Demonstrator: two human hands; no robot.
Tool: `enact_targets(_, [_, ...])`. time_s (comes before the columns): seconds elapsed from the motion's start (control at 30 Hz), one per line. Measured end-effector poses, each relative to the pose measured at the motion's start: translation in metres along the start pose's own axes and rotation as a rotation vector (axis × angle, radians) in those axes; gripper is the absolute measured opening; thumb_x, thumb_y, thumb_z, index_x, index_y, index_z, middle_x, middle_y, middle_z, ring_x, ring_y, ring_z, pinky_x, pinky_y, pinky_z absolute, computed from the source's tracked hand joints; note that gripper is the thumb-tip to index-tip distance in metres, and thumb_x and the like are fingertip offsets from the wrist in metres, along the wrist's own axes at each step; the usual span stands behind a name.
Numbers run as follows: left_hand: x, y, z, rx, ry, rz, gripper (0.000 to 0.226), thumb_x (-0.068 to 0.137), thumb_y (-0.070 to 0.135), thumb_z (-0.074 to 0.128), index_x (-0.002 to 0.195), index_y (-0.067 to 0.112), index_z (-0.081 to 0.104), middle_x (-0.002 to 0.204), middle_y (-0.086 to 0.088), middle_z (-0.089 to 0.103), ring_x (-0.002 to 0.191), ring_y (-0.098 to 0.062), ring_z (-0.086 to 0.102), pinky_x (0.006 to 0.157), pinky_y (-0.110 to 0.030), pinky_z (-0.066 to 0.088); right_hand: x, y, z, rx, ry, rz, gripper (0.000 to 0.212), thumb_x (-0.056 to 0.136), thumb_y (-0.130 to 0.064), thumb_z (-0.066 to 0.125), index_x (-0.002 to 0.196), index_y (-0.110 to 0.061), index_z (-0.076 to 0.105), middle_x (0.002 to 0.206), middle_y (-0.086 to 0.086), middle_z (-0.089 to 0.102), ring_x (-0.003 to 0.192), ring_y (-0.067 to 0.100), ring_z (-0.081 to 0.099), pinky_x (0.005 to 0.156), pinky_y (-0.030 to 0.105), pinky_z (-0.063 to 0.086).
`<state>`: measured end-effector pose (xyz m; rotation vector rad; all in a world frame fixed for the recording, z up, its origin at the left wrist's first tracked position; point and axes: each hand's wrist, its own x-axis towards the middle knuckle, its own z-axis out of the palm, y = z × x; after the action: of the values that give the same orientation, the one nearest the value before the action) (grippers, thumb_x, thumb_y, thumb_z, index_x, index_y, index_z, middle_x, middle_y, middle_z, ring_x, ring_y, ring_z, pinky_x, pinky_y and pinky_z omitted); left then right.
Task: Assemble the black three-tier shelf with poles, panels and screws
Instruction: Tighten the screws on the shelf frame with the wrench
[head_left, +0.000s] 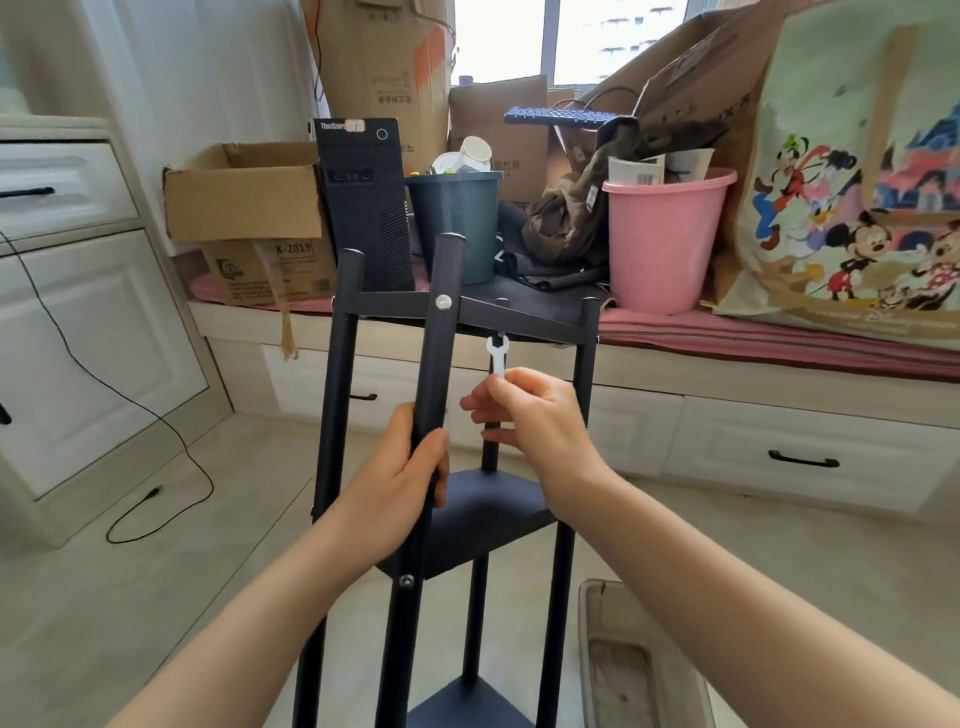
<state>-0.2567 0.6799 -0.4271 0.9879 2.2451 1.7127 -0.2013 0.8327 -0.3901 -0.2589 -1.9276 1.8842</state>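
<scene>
Floor (130, 597) of pale tile under the shelf (483, 514), which stands upright directly in front of both hands. Left hand (410, 478) wraps its fingers and thumb round the nearest black pole (436, 353), below the silver screw (443, 302) at the top panel (519, 317). Right hand (530, 415), just right of that pole, pinches a small white wrench (497, 356) whose open head sits at a fastener under the top panel. Middle panel (483, 519) lies below the hands, a lower panel (467, 701) further down.

Beyond the hands: a window bench with a pink cushion (753, 332), carrying cardboard boxes (244, 208), a black computer tower (363, 202), a dark bin (457, 223), a pink bucket (665, 239) and a cartoon-print bag (857, 182). White drawers (779, 447) beneath. Left of the left hand, white cabinets (78, 322) and a black cable (156, 499) on the floor.
</scene>
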Motion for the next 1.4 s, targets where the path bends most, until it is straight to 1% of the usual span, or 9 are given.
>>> enact_targets(0.13, [-0.002,0.010,0.023,-0.009,0.030,-0.067,0.013,0.105,0.032,0.044,0.112,0.026,0.054,0.079,-0.011,0.061,0.073,-0.015,0.061,0.073,-0.035,0.052,-0.002,-0.012,-0.012,0.061,0.051,-0.004,0.025,0.101,-0.014,0.049,0.086,-0.010,0.069,0.093,0.006,0.076,0.093,0.020,0.072,0.087,0.035,0.057])
enact_targets(0.27, [-0.003,0.019,0.036,-0.084,0.070,-0.098,0.014,0.102,0.029,0.052,0.108,0.021,0.062,0.074,0.000,0.069,0.074,-0.010,0.068,0.076,-0.028,0.054,-0.002,-0.015,-0.013,0.177,0.071,0.012,0.027,0.103,-0.014,0.047,0.086,-0.005,0.067,0.093,0.011,0.076,0.088,0.021,0.074,0.083,0.033,0.060])
enact_targets(0.4, [-0.004,0.019,0.031,-0.005,0.045,-0.044,0.031,0.102,0.033,0.051,0.092,0.013,0.072,0.080,-0.008,0.071,0.079,-0.019,0.069,0.078,-0.033,0.056,0.001,-0.017,-0.014,0.249,0.037,0.033,0.029,0.104,-0.015,0.045,0.080,-0.008,0.059,0.101,0.023,0.072,0.095,0.033,0.072,0.086,0.041,0.060])
enact_targets(0.57, [0.004,0.008,0.003,0.517,0.475,0.295,0.015,0.096,0.018,0.061,0.105,0.011,0.071,0.094,0.002,0.065,0.091,-0.011,0.055,0.077,-0.021,0.043,0.002,-0.018,-0.022,0.285,-0.005,0.057,0.030,0.105,-0.014,0.040,0.080,-0.009,0.056,0.104,0.022,0.073,0.093,0.030,0.074,0.089,0.046,0.058])
enact_targets(0.63, [0.010,0.001,-0.012,0.583,0.585,0.241,0.024,0.094,0.017,0.063,0.118,0.012,0.064,0.107,0.003,0.056,0.104,-0.011,0.044,0.086,-0.024,0.035,0.002,-0.018,-0.024,0.292,-0.014,0.066,0.028,0.105,-0.014,0.039,0.081,-0.010,0.055,0.102,0.018,0.074,0.092,0.030,0.074,0.085,0.044,0.059])
enact_targets(0.73, [0.017,-0.009,-0.026,0.382,0.663,0.049,0.036,0.093,0.018,0.067,0.126,0.019,0.054,0.117,0.006,0.047,0.113,-0.015,0.044,0.094,-0.029,0.036,0.000,-0.019,-0.024,0.291,-0.017,0.075,0.028,0.104,-0.014,0.039,0.082,-0.012,0.056,0.098,0.012,0.076,0.093,0.030,0.073,0.081,0.042,0.059])
enact_targets(0.97, [0.031,-0.022,-0.030,-0.113,0.474,-0.243,0.022,0.097,0.032,0.063,0.115,0.021,0.057,0.106,-0.002,0.069,0.082,-0.014,0.070,0.068,-0.026,0.052,-0.005,-0.022,-0.015,0.371,-0.012,0.137,0.034,0.106,-0.016,0.035,0.080,-0.015,0.057,0.092,0.011,0.076,0.088,0.026,0.071,0.077,0.039,0.058])
enact_targets(1.1, [0.036,-0.028,-0.027,-0.120,0.438,-0.230,0.013,0.100,0.032,0.059,0.099,0.019,0.061,0.084,0.000,0.065,0.053,-0.003,0.059,0.058,-0.024,0.049,-0.007,-0.022,-0.006,0.435,0.031,0.169,0.032,0.107,-0.017,0.032,0.084,-0.014,0.055,0.081,0.007,0.073,0.079,0.024,0.065,0.075,0.043,0.054])
enact_targets(1.4, [0.024,-0.025,-0.013,-0.009,0.528,-0.086,0.015,0.102,0.033,0.053,0.095,0.021,0.054,0.072,0.000,0.055,0.056,-0.001,0.052,0.056,-0.019,0.047,0.003,-0.008,-0.005,0.524,0.139,0.067,0.031,0.105,-0.016,0.035,0.081,-0.014,0.054,0.071,0.007,0.070,0.065,0.018,0.064,0.066,0.030,0.053])
